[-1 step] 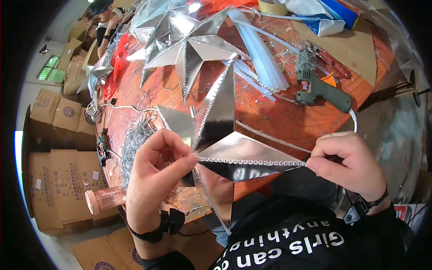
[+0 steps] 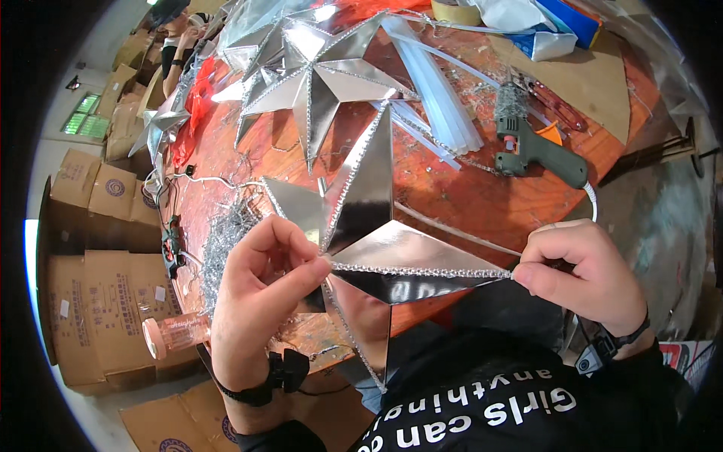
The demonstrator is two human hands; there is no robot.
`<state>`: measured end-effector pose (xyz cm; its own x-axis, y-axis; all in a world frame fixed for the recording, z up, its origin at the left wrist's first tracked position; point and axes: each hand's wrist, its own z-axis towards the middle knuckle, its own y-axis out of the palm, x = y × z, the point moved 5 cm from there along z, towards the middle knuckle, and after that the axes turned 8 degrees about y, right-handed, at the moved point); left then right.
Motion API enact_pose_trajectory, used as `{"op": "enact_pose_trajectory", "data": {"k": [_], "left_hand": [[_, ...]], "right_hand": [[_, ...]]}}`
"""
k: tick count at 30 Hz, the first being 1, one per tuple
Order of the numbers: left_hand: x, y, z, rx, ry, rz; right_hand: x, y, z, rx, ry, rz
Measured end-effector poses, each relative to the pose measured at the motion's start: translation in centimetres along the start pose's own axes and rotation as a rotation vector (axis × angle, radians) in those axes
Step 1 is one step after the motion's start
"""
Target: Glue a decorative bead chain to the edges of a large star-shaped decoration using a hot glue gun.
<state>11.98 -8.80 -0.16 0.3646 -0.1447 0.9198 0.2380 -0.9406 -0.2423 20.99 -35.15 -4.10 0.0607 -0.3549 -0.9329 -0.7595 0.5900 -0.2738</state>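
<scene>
A silver mirror-like star (image 2: 376, 233) with raised, folded points is held over the near edge of the table. Sparkling rhinestone trim (image 2: 422, 271) lies along the ridge of its right-hand point, and similar trim runs down other ridges. My left hand (image 2: 263, 271) is closed, thumb and forefinger pinching the trim near the star's middle. At the tip of the right-hand point, my right hand (image 2: 580, 271) pinches the trim's outer end; its other fingers are curled in. Whether the right fingertips also grip the star's tip is hidden.
Finished-looking silver stars (image 2: 312, 64) sit at the back. A green glue gun (image 2: 538, 151) lies at right beside translucent glue sticks (image 2: 437, 90) and red-handled pliers (image 2: 557, 105). Tangled silver trim (image 2: 226, 233) and a pink-lidded jar (image 2: 173, 335) are at left, near cardboard boxes (image 2: 105, 309). Another person (image 2: 175, 45) is far left.
</scene>
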Motion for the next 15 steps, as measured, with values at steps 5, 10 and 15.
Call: {"op": "enact_pose_trajectory", "data": {"k": [5,10,15], "left_hand": [[0.2,0.0,0.0,-0.008,0.026,0.025],[0.1,-0.1,0.0,-0.006,0.028,0.033],[0.1,0.1,-0.1,0.010,0.025,0.034]], "right_hand": [[0.9,0.4,0.7,-0.133,0.147,0.376],[2.0,0.6,1.3,-0.190,0.327,0.475],[2.1,0.8,1.4,-0.236,0.285,0.467]]}}
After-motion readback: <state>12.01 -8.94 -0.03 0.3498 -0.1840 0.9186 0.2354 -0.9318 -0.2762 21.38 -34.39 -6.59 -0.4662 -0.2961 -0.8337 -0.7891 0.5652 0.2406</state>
